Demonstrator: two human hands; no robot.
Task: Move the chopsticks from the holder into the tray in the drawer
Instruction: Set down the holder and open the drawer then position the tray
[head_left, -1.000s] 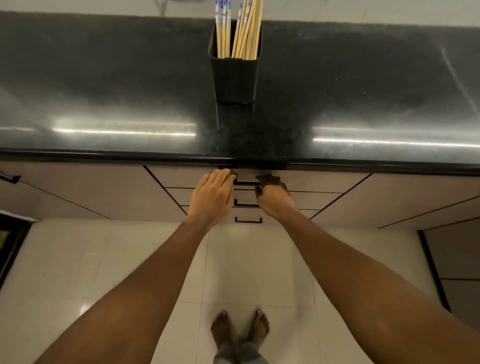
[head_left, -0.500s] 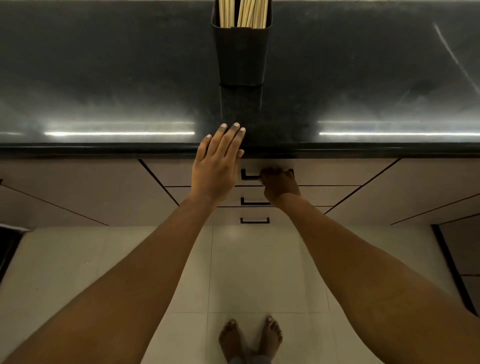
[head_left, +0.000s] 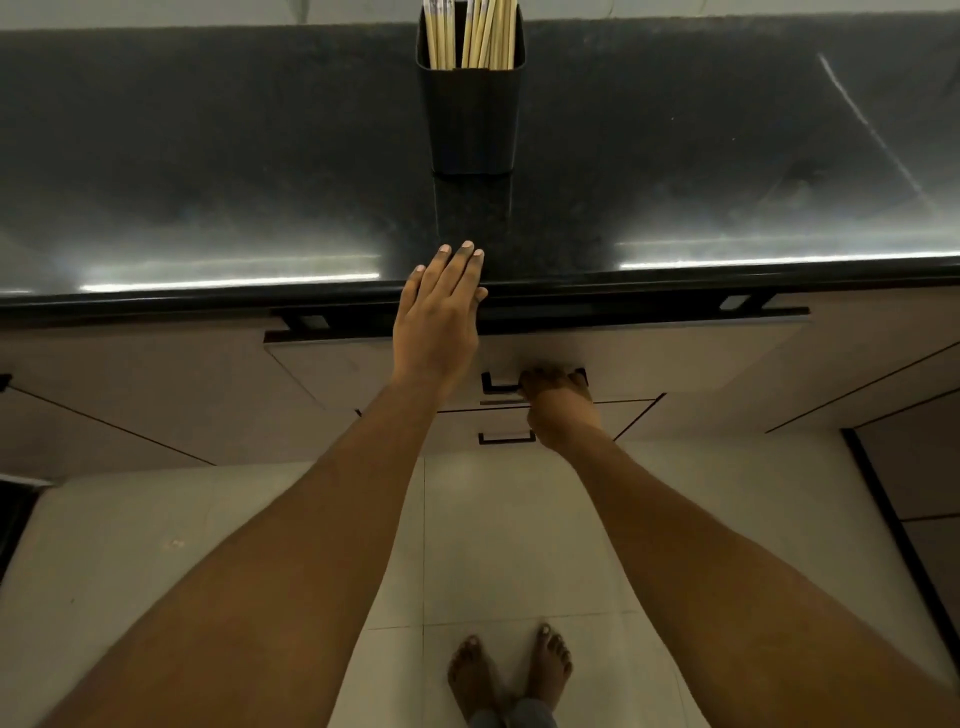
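One black holder (head_left: 471, 119) on the black tabletop (head_left: 208, 171), holding a bundle of chopsticks (head_left: 478, 34) too packed to count. Two hands: left hand (head_left: 439, 325) flat, fingers released, at the tabletop edge; right hand (head_left: 558, 405) fingers clenched on the handle (head_left: 498, 385) of the top drawer (head_left: 649, 358), slightly open.

A dark polished tabletop (head_left: 208, 156) spans the view from nine to three o'clock, streaked with light reflections. Beige cabinet fronts (head_left: 130, 395) sit beneath it. A pale tiled floor (head_left: 493, 545) fills six o'clock.

Left hand (head_left: 436, 327) flat, fingers (head_left: 460, 270) extended forward, right hand (head_left: 561, 405) curled closed, both forearms outstretched
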